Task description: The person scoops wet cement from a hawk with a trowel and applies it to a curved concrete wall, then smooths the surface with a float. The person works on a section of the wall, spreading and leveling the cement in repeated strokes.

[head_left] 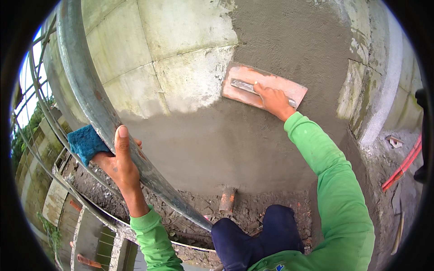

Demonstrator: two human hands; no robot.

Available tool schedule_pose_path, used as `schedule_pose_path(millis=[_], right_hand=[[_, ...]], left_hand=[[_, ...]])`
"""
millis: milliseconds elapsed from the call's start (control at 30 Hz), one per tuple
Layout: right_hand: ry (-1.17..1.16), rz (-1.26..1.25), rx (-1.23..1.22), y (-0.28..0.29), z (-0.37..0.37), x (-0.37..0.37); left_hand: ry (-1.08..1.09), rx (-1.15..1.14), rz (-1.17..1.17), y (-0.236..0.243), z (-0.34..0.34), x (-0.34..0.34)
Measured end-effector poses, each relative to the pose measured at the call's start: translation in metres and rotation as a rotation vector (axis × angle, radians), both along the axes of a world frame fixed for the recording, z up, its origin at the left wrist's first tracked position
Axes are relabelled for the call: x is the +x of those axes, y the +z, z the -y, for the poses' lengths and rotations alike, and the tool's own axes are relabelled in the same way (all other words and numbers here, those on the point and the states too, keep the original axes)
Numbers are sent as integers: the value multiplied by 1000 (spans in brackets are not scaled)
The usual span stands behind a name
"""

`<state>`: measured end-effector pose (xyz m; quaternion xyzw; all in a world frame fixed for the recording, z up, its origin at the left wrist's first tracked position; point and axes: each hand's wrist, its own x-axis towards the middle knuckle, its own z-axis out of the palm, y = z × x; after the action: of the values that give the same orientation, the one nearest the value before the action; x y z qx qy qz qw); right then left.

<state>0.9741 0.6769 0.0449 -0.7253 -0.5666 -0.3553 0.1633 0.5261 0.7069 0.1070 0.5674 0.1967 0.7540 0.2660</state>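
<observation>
Dark blue trousered knee (253, 237) lay below grey plastered wall (217, 144) | left hand (118, 163) clasped curved grey metal pole (97, 106), blue sponge (86, 142) | right hand (273, 100) gripped orange rectangular float (264, 86) flat on wall.

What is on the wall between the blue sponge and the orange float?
In the head view, between blue sponge and orange plastering float: the grey metal pole, then wet grey plaster.

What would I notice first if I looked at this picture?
First, the person's right hand pressing a flat orange-brown float against the wet grey plaster that covers the middle of the wall. Next, at the left, the left hand grips a curved grey metal pole and holds a blue sponge behind it. Both arms wear bright green sleeves.
</observation>
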Motion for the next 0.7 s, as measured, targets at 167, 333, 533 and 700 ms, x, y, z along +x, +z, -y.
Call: schedule_pose_path(millis=[167,333,533,700], right_hand=[[-25,-42,171,3,52,43],[90,-96,63,2,-28,-32],[42,-54,110,-3,8,-4],[25,-281,172,4,-30,-26]], left_hand=[[15,-25,42,1,0,6],[-28,28,41,-1,-5,3],[-25,34,33,2,-1,-6],[-46,31,66,0,1,8]])
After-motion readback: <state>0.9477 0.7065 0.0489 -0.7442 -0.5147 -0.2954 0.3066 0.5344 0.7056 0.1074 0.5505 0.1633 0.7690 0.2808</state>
